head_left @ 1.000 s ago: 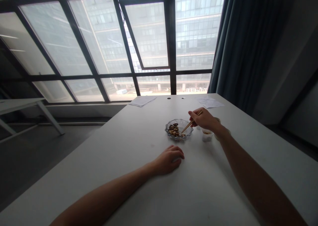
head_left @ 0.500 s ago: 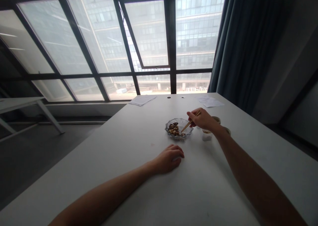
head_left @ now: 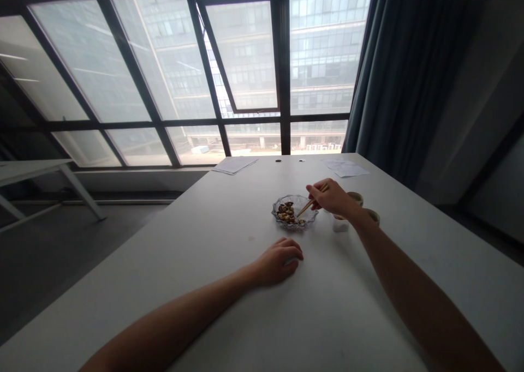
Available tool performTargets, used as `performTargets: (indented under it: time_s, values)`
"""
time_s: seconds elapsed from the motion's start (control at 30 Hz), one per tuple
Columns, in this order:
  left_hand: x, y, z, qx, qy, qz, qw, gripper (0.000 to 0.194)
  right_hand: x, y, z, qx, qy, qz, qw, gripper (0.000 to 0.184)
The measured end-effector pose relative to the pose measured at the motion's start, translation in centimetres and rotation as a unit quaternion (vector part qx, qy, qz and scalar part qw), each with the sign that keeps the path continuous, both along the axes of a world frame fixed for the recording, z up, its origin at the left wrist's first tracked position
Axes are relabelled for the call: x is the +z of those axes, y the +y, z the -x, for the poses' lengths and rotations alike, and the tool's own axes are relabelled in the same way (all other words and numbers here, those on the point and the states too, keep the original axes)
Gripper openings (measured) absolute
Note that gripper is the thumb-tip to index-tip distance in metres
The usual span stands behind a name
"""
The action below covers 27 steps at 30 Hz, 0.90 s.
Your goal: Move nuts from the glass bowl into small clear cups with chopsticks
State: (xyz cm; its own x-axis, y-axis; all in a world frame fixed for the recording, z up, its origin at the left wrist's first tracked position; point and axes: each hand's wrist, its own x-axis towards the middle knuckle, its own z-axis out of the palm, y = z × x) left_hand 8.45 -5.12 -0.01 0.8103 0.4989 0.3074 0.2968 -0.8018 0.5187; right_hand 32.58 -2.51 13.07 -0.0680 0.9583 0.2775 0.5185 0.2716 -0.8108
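My right hand point(head_left: 329, 195) grips a pair of wooden chopsticks point(head_left: 313, 201), held at a slant over a clear glass dish point(head_left: 275, 215) with a wavy rim. Their tips reach down inside the dish, beside a pile of brown and tan nuts or beans point(head_left: 285, 213), whose exact kind I cannot make out. Whether the tips pinch a piece is too small to tell. In front of the dish, my left hand point(head_left: 280, 260) rests on the white table, loosely curved with the thumb apart from the fingers and nothing in it.
Several small cups stand right of the dish, partly hidden by my right forearm: a whitish one point(head_left: 339, 225) and greenish ones point(head_left: 373, 216) behind. Paper sheets point(head_left: 235, 165) lie at the table's far left, more paper point(head_left: 347, 168) at the far right. A blue curtain point(head_left: 388, 88) hangs on the right.
My right hand and the chopsticks have shifted slightly to the left over the dish, uncovering more of the cups. The left hand has stayed in place.
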Motion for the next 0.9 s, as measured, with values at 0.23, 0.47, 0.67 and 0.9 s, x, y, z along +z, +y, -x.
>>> performTargets:
  time_s: [0.23, 0.47, 0.67, 0.9]
  values:
    - [0.0, -0.05, 0.01, 0.0, 0.001, -0.001, 1.0, 0.022, 0.18, -0.14, -0.19, -0.006, 0.0, -0.007, 1.0, 0.04]
    - [-0.21, 0.02, 0.0, 0.002, -0.001, -0.006, 1.0, 0.02, 0.05, -0.02, -0.14, -0.003, -0.005, -0.011, 1.0, 0.04]
    - [-0.34, 0.09, 0.03, 0.001, -0.007, -0.008, 1.0, 0.02, -0.08, 0.13, -0.19, -0.002, -0.003, -0.013, 1.0, 0.041]
    - [-0.31, 0.04, -0.02, 0.001, -0.003, -0.009, 1.0, 0.021, -0.1, 0.08, -0.21, 0.001, -0.007, -0.013, 1.0, 0.041]
